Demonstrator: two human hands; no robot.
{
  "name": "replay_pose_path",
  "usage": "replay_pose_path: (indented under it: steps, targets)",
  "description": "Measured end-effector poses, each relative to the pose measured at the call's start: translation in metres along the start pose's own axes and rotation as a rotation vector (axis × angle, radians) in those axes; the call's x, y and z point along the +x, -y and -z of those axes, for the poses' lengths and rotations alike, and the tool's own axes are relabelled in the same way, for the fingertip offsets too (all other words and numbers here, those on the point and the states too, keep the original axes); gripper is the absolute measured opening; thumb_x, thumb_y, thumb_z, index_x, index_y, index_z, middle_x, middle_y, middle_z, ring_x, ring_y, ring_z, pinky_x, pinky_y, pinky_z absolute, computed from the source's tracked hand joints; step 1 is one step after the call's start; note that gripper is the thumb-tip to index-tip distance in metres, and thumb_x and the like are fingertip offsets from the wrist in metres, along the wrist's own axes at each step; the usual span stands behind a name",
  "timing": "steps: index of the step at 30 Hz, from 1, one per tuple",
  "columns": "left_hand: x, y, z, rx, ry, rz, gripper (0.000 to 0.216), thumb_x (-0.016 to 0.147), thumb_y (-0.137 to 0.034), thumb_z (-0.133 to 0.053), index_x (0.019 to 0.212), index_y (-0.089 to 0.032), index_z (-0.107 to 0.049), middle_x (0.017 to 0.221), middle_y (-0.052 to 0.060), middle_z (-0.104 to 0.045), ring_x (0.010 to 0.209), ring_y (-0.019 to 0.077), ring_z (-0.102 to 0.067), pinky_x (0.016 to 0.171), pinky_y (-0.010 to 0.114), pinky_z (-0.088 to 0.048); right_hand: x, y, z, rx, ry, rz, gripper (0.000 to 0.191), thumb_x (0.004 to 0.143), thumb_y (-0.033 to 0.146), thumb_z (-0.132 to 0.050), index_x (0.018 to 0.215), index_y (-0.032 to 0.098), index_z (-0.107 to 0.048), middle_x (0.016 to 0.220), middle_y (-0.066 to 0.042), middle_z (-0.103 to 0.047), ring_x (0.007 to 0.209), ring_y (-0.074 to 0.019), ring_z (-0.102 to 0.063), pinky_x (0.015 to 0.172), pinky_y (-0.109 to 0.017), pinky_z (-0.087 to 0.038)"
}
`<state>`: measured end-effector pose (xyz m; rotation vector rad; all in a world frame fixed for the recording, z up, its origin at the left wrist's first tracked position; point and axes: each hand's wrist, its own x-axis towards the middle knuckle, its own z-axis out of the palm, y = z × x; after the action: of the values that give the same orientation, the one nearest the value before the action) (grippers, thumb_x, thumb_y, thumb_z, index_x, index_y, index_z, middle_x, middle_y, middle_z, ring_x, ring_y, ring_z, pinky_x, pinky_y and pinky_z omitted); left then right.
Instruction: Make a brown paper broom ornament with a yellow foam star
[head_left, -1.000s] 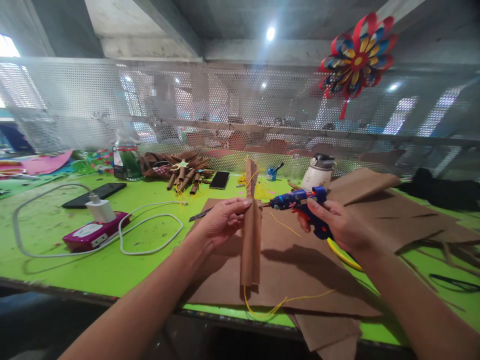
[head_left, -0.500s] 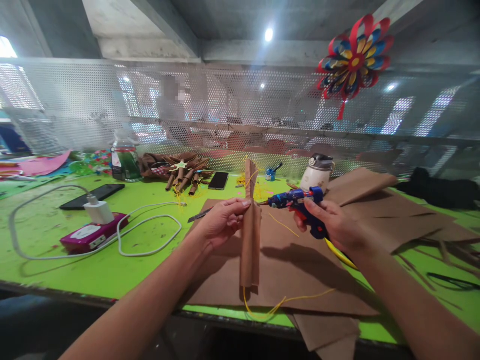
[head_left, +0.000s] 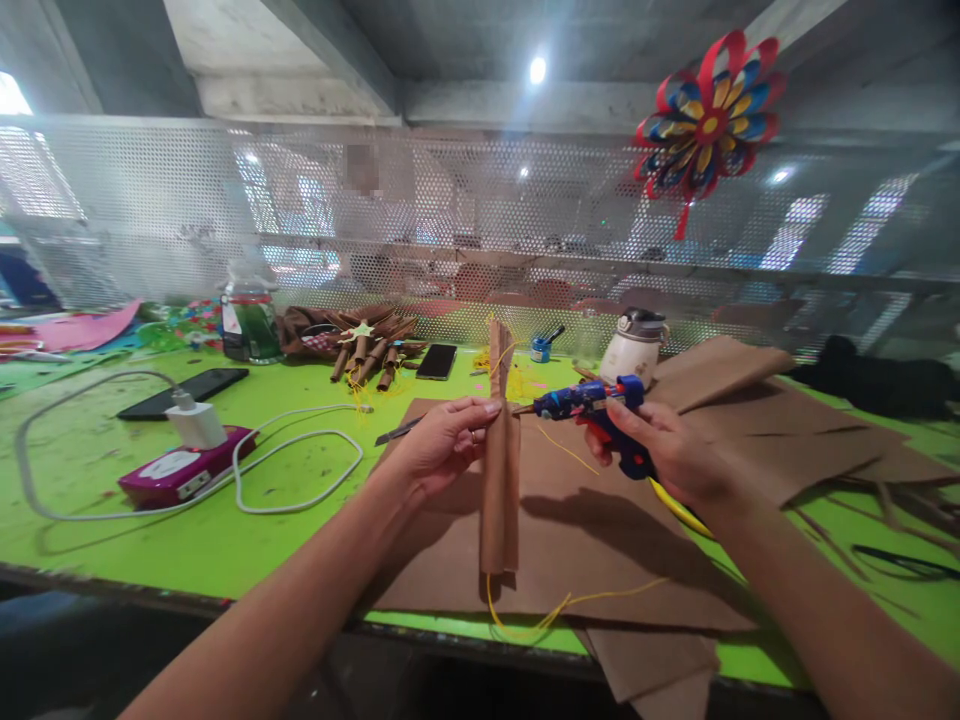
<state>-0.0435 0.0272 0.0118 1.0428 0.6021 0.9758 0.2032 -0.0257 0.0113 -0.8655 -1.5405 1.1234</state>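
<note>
Between the thumb and fingers of my left hand (head_left: 454,435) is a rolled brown paper tube (head_left: 495,500), held upright with a pleated, flared top and a loose flap along its right side. Yellow string (head_left: 555,608) trails from the tube's lower end. My right hand (head_left: 667,440) grips a blue hot glue gun (head_left: 592,400) with a red trigger. Its nozzle points left, at or very close to the tube's flap; contact cannot be made out. Under both hands lies a large sheet of brown paper (head_left: 585,540).
More brown paper (head_left: 810,440) is piled at the right, near a white flask (head_left: 632,345). Several finished paper rolls (head_left: 367,350) and a phone (head_left: 437,362) lie at the back. On the left, a purple power strip (head_left: 184,468) carries a white charger (head_left: 199,422) with a looping cable (head_left: 300,507).
The glue gun has shifted very slightly left and down along the tube's flap. My left hand and the paper tube stay almost where they were.
</note>
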Motion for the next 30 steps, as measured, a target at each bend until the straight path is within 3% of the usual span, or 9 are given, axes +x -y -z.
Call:
replay_pose_path:
  steps: [6,13,30]
  targets:
    - [-0.003,-0.0014,-0.0034,0.034,-0.004,0.015,0.015,0.07,-0.018,-0.073,0.083,-0.01,-0.07,0.085,0.007,-0.068,0.07,0.0096,-0.059,0.06,0.018,-0.042,0.0002,0.0009,-0.0005,-0.022,-0.061,-0.001,0.032,0.088,0.045,-0.053,0.084,0.015,-0.063,0.069,-0.004,-0.061,0.059,-0.0122,-0.052,0.054,-0.024,-0.04]
    - [-0.0029,-0.0019,-0.004,0.027,0.004,0.006,0.013,0.07,-0.016,-0.073,0.081,-0.011,-0.069,0.082,0.005,-0.068,0.065,0.0077,-0.058,0.053,0.016,-0.039,-0.0009,0.0007,-0.001,-0.03,-0.043,0.012,0.032,0.088,0.045,-0.052,0.083,0.015,-0.063,0.069,-0.004,-0.06,0.059,-0.0135,-0.052,0.054,-0.026,-0.039]
    - [-0.0043,-0.0029,-0.0049,0.021,0.004,0.01,0.016,0.069,-0.017,-0.074,0.082,-0.01,-0.068,0.081,0.006,-0.067,0.065,0.0079,-0.06,0.053,0.015,-0.042,-0.0035,0.0047,0.0036,-0.071,0.01,-0.003,0.034,0.088,0.046,-0.052,0.08,0.015,-0.063,0.067,-0.004,-0.059,0.058,-0.0136,-0.051,0.055,-0.026,-0.04]
